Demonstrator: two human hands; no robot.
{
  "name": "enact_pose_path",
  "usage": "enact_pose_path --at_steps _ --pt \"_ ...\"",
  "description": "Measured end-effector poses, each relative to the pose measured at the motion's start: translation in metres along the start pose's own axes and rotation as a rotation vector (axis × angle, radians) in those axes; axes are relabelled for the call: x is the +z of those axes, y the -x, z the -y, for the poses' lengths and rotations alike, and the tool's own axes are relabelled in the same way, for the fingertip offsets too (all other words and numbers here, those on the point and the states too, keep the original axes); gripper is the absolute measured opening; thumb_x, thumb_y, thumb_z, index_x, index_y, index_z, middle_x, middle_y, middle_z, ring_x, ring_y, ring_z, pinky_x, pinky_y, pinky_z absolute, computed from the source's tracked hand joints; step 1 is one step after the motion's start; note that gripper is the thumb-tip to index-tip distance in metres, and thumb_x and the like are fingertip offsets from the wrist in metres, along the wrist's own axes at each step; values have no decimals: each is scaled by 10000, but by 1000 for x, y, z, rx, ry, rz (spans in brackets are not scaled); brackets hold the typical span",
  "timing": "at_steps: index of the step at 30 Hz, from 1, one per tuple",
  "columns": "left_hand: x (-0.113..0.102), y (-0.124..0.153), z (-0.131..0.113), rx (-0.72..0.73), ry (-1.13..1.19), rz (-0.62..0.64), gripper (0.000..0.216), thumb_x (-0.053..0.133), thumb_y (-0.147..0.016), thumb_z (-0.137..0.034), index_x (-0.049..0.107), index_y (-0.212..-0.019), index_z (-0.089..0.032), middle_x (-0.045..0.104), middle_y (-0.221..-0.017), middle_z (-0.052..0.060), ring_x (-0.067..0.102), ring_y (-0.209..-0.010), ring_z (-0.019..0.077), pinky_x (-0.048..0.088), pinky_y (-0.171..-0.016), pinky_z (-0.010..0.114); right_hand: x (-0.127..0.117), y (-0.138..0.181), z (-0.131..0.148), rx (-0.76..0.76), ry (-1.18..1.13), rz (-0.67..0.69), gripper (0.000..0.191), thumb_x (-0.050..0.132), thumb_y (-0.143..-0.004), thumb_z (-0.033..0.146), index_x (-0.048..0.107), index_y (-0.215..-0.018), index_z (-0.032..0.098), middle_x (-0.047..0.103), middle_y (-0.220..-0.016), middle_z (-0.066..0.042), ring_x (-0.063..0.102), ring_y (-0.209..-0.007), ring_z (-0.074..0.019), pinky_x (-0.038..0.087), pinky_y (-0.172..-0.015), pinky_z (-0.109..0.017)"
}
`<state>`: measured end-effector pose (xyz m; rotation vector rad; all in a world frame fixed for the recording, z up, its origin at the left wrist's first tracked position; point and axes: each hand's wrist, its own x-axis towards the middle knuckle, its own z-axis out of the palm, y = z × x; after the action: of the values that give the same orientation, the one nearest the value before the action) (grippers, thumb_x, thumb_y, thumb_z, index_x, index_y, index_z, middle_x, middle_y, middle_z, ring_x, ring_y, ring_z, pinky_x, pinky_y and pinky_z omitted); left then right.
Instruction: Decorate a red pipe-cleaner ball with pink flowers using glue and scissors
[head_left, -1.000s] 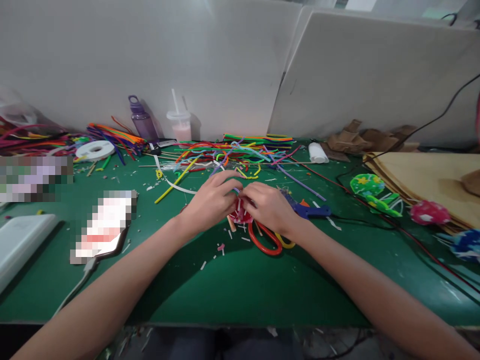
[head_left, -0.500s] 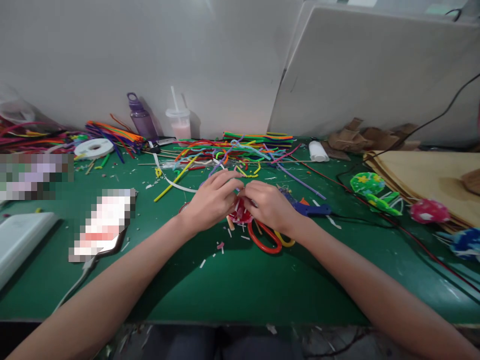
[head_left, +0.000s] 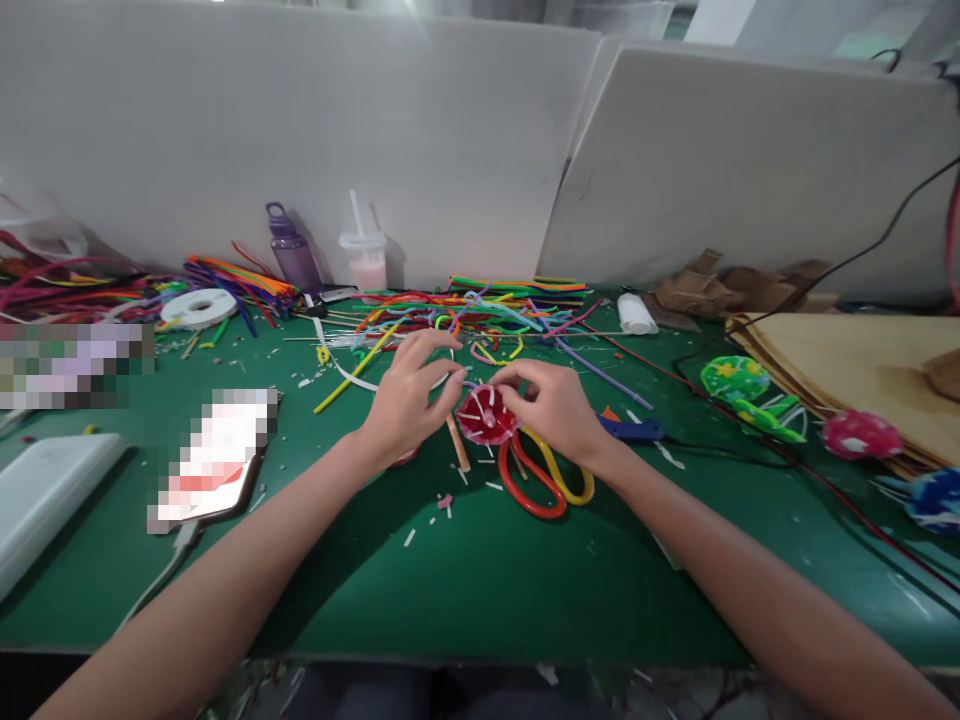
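Observation:
A small red cup-shaped piece (head_left: 486, 418) with short white strips around its inside and a pale stub at its centre stands in the middle of the table. My right hand (head_left: 551, 400) pinches its upper right rim between thumb and forefinger. Left of it, my left hand (head_left: 416, 395) is open, fingers spread and thumb apart, with nothing visible in it. Under my right hand lie scissors with a red and a yellow handle loop (head_left: 534, 482); their blades are hidden. A thin tan stick (head_left: 458, 445) and white scraps lie beside the red piece.
Behind my hands lies a heap of coloured pipe cleaners (head_left: 480, 312). A drink cup (head_left: 367, 262), purple bottle (head_left: 292, 250) and white tape roll (head_left: 198, 308) stand farther back. On the right are a blue-handled tool (head_left: 634, 428) with a cord and felt pieces (head_left: 735, 378). A phone (head_left: 217, 455) lies left.
My left hand has drawn away to the left and its fingers have spread. The red piece, mostly covered before, now shows. The view has tilted up slightly.

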<state>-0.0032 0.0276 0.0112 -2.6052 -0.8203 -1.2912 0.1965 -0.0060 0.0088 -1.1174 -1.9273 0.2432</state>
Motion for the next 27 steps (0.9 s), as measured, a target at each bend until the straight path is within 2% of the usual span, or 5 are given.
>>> enact_pose_path --at_steps 8,19,23,25,27 --pt "4 2 1 100 -6 100 84 598 -816 -160 675 -791 -181 639 -1072 99 546 -1123 252 458 -993 471 -5 -3 -6 48 -42 -38 128 562 -773 115 668 -805 179 720 -781 -30 668 -718 -164 499 -641 -279" --pt "9 3 2 41 17 108 86 584 -832 -157 660 -804 -185 610 -1091 90 544 -1100 238 451 -977 464 -3 -2 -10 -11 -10 -37 131 543 -796 123 655 -806 190 718 -806 -30 663 -735 -170 499 -651 -293" --pt "9 3 -5 -168 117 -45 110 580 -871 -250 656 -919 -186 604 -1096 88 553 -1080 215 454 -953 414 -5 -2 -11 -26 32 -126 170 530 -812 117 653 -910 183 708 -846 -44 654 -763 -178 498 -665 -298" --pt "8 3 -13 -314 207 -92 181 554 -891 -307 645 -801 -178 616 -861 40 585 -840 161 493 -775 317 -6 -1 -10 -104 146 -186 209 506 -837 108 642 -980 177 695 -872 -61 643 -806 -190 496 -703 -314" --pt "7 3 -23 -484 344 37 300 516 -908 -376 631 -714 -179 538 -585 -21 504 -562 108 431 -559 246 -8 1 -9 -214 308 -214 224 472 -870 104 632 -1010 178 680 -870 -74 621 -838 -206 484 -730 -332"
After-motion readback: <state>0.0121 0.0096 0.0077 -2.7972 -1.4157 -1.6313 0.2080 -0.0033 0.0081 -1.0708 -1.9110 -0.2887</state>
